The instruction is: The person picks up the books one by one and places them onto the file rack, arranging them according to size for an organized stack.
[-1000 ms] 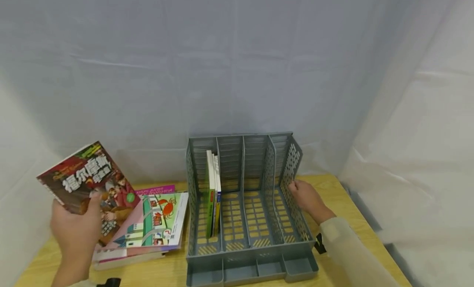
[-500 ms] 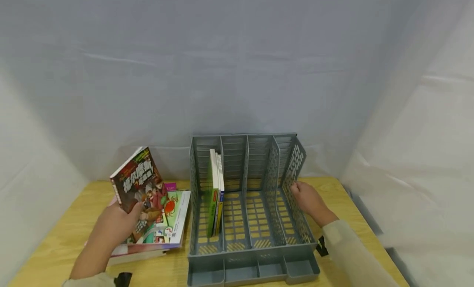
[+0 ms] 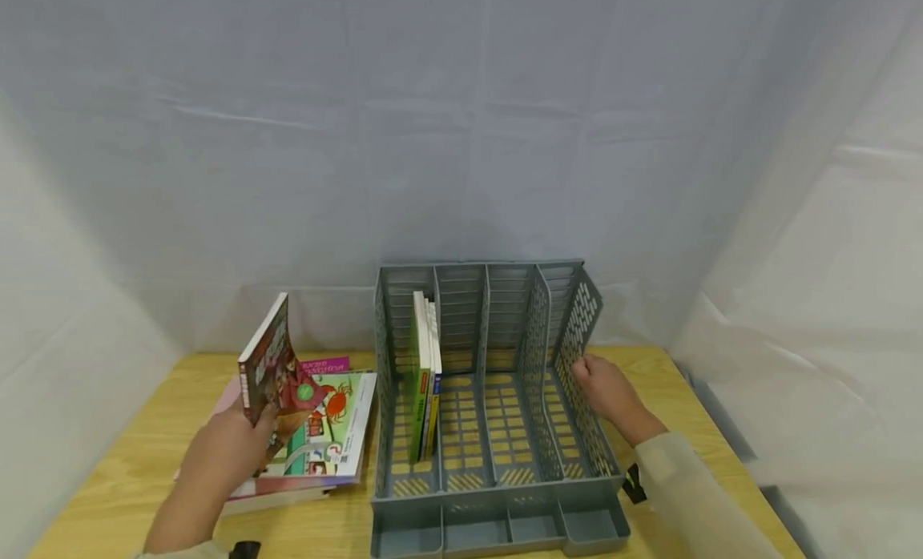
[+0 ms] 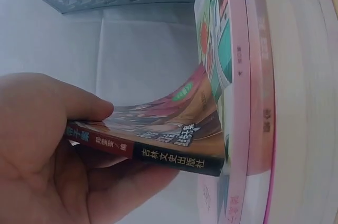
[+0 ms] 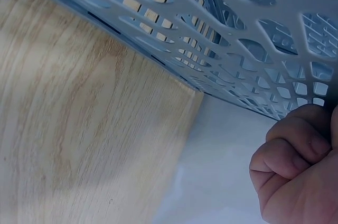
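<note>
My left hand [image 3: 227,451] pinches a dark-covered paperback book [image 3: 261,365] near its spine, thumb on the front cover and fingers behind. The book stands steeply tilted over a stack of books [image 3: 355,443]; in the left wrist view, its cover bends and its lower corner [image 4: 214,166] meets the stack's side. A picture book with a red crab [image 3: 336,403] tops that stack. With curled fingers, my right hand [image 3: 609,395] grips the right side wall of a grey plastic file organizer [image 3: 497,495]; the right wrist view has those fingers [image 5: 288,152] at the wall's edge.
Several thin books [image 3: 425,383] stand upright in the organizer's leftmost compartment, against its divider. Small trays [image 3: 534,531] line the organizer's front. The wooden table [image 3: 122,463] carries everything, with white sheeting [image 3: 461,142] behind and at both sides.
My left hand has carried the paperback rightward from the far left to over the stack and turned it more edge-on. My right hand keeps its place on the organizer wall.
</note>
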The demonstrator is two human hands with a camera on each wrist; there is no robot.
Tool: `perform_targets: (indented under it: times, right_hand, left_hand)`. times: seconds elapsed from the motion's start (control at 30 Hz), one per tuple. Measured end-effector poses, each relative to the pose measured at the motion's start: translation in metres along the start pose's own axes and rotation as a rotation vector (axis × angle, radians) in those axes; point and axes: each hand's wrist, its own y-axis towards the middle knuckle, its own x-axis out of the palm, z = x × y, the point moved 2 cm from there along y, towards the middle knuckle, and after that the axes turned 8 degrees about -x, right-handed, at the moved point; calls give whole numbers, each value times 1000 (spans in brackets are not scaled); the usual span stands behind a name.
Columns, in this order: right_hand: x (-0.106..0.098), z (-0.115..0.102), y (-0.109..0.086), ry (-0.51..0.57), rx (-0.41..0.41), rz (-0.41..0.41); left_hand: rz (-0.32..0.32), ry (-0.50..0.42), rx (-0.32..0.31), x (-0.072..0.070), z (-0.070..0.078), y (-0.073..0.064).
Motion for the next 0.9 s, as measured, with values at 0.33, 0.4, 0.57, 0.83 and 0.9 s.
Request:
perform_targets:
  times: [0.33,0.4,0.57,0.83,0.9]
  right_hand:
    - [2,0,-1,6,28,-2]
    - [3,0,-1,8,36,-3]
    - [2,0,0,16,32,-1]
    - [-1,-1,-1,16,32,1]
    - [-2,-1,-2,5,32,6]
  left_hand:
    - [-137,-144,-90,-1,-25,4]
    - [-120,-150,-82,1,-25,0]
    - [-77,-151,-81,4,-19,-7]
    - [-59,-150,-83,5,-17,-7]
    - [-64,-143,-91,4,-16,-8]
